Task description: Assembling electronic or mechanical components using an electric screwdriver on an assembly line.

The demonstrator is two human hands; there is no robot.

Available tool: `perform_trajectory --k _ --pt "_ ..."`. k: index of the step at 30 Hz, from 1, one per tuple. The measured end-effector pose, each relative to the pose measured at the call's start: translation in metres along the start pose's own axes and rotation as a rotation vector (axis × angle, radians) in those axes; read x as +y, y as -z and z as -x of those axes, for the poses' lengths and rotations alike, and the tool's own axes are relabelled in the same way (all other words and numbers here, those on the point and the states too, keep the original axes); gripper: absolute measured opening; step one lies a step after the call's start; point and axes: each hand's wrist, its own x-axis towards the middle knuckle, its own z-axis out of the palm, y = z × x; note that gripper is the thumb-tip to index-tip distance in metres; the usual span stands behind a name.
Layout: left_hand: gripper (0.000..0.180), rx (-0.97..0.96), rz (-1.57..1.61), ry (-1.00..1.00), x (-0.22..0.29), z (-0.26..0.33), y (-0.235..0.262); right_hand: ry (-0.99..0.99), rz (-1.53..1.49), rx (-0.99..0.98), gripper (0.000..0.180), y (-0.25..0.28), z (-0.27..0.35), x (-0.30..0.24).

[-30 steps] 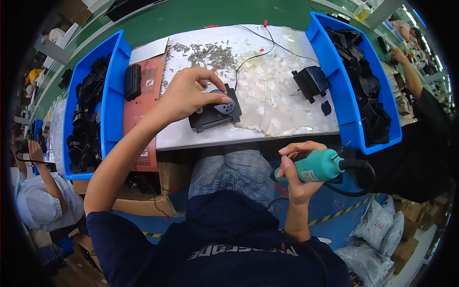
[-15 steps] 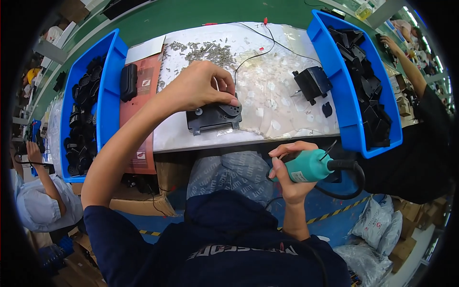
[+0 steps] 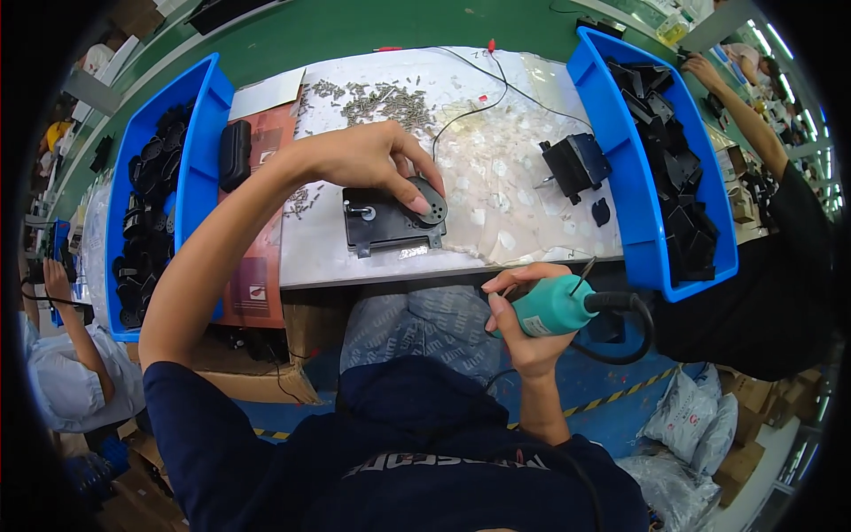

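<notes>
The left hand rests spread on the black plastic assembly, fingertips pressing its round grey disc. That assembly lies near the white bench's front edge. The right hand grips a teal electric screwdriver below that edge. Best to keep the disc pinned flat and bring the bit in square, I judge

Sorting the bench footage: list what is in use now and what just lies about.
In use: left hand on the black plate assembly; right hand holding the teal electric screwdriver.

Lying about: loose screws, black part, two blue bins.
</notes>
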Motion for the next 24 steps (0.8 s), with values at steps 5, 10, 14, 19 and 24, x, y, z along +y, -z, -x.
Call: perform_trajectory --k 5,10,14,19,24 --pt "0.028 -0.101 0.084 -0.041 -0.002 -0.004 0.001 -0.031 -0.019 0.013 0.035 0.002 0.001 0.000" --pt "0.028 -0.129 0.183 -0.084 -0.005 -0.002 0.001 0.039 0.047 -0.021 0.039 0.003 0.003 0.005" --pt "0.026 -0.155 0.242 -0.070 -0.009 -0.002 -0.001 0.026 0.039 -0.039 0.039 -0.001 0.006 0.006" --pt "0.023 -0.153 0.192 -0.050 -0.004 -0.003 -0.005 0.020 0.030 -0.052 0.039 -0.005 0.009 0.004" --pt "0.023 -0.156 0.102 -0.145 0.003 -0.006 -0.005 0.024 0.016 -0.019 0.038 -0.004 0.009 -0.006"
